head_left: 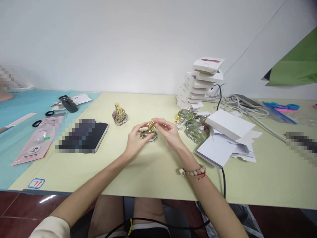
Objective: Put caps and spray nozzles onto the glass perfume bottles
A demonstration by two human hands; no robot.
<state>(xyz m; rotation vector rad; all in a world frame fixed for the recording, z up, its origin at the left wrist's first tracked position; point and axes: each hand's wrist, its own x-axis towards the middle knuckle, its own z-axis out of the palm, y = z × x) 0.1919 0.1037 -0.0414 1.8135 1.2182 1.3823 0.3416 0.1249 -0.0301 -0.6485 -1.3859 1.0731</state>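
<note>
The right grip (168,131) pinched the gold cap (151,125) between thumb and fingertips. The left grip (137,138) was closed around the glass bottle (152,138) under that cap, which stood on the bench (138,180) directly below both grips.

Labels: the sticker (36,183) at the near bench edge, left of the grips, carried two red strokes resembling "11" inside a blue outline. Beyond and right of the grips, the stack of white boxes (191,88) bore a dark red band on its top lid; its lettering was too small to read. The pink packet (37,142), far left of the grips, showed illegible print and a green mark.

Containers: two gold-capped bottles (120,117) stood beyond and left of the grips. Clear glass bottles (195,132) lay grouped just right of the grips; their fill could not be determined. The dark jar (69,105) sat farther left, contents hidden.
</note>
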